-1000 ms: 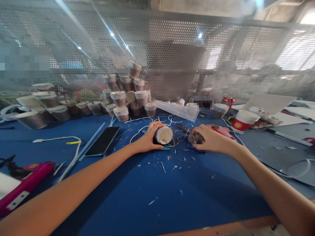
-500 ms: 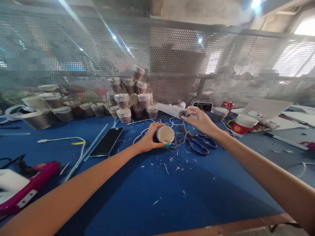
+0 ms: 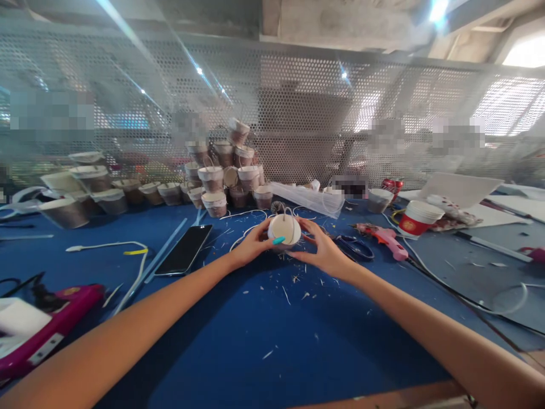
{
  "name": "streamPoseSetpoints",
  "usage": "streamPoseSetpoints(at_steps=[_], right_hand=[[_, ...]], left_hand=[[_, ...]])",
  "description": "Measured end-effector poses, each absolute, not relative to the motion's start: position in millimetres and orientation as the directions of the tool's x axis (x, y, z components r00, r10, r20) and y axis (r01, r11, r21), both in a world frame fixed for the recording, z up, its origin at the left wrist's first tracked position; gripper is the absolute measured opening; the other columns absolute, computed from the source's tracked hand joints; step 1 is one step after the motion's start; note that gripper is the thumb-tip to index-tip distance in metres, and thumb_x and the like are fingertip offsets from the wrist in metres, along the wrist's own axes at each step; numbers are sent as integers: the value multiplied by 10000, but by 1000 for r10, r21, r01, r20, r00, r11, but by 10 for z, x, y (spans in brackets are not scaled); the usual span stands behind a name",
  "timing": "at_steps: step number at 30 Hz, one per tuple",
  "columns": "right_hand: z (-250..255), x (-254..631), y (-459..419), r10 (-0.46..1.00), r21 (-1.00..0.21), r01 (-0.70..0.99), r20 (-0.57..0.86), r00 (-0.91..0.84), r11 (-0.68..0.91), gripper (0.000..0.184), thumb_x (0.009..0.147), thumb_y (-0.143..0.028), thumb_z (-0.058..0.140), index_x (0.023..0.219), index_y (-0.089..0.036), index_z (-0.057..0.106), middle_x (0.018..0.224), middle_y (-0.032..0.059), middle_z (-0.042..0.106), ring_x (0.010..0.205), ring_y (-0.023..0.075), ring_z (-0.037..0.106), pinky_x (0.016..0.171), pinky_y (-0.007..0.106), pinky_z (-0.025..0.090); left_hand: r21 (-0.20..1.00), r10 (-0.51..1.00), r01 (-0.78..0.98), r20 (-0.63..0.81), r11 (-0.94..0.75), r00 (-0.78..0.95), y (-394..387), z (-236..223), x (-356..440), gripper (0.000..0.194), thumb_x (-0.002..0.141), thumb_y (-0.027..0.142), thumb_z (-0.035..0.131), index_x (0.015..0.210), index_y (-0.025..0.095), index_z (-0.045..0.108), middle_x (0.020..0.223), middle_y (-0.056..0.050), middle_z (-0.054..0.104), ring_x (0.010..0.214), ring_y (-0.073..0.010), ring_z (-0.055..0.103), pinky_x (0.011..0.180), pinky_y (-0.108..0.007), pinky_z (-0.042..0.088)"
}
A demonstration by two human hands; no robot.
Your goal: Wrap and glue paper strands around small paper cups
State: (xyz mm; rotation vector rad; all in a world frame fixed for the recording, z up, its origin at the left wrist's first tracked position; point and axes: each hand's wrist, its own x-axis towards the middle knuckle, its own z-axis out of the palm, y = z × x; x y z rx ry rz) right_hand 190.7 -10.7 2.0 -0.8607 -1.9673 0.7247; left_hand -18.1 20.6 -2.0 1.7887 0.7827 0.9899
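Observation:
A small paper cup [image 3: 284, 227] with a cream-coloured inside and a thin wire handle looped over it is in the middle of the blue table. My left hand [image 3: 255, 241] grips the cup's left side, its thumb with a teal nail across the rim. From the right, my right hand [image 3: 326, 250] curves its fingers and thumb against the same cup. Just behind the cup is a small dark ribbed thing [image 3: 278, 208]. Blue-handled scissors [image 3: 355, 248] and a pink glue gun [image 3: 385, 238] lie to the right of my right hand.
Similar wire-handled cups [image 3: 212, 179] are stacked at the back. A clear plastic bag [image 3: 306, 197] lies behind the cup. On the left are a phone [image 3: 184, 250] and a magenta power strip [image 3: 55, 324]; red-and-white cups [image 3: 419, 218] stand right. White scraps litter the table.
My right hand has come back from the plastic bag to the cup, leaving the bag behind. The cup's wire handle now stands up in view, and the glue gun is uncovered.

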Motion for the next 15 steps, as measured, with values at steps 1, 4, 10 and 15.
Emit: streamPoseSetpoints(at_steps=[1,4,10,15], right_hand=[[5,1873,-113,783,-741,293,483,-392,604,718,668,-369,680,1297,-268,348,1345,100,402,1226,250,397,995,472,364],[-3,1824,-131,762,-725,268,531,-371,635,691,655,-373,698,1265,-266,393,1278,97,478,1174,259,453,982,485,370],[-28,1802,-175,786,-747,251,558,-268,616,636,617,-369,728,1175,-230,457,1151,92,561,1040,233,548,902,434,453],[-1,1907,-121,756,-760,182,528,-386,624,603,614,-421,715,1146,-234,500,1140,85,573,1048,236,547,868,417,476]], left_hand=[[916,815,83,305,-393,492,191,-12,-173,665,665,487,635,1242,248,406,1274,-63,482,1152,-292,450,951,-453,389],[882,760,37,382,-470,526,159,-19,-150,711,657,529,631,1263,257,378,1325,-73,424,1217,-300,388,1006,-458,330],[816,677,117,379,-566,630,159,-98,-126,1040,486,473,772,1344,248,231,1364,-124,362,1251,-333,344,1026,-511,286],[789,718,200,383,-582,581,140,-99,-120,885,553,339,758,1302,215,304,1305,-128,438,1205,-303,409,1008,-519,310]])
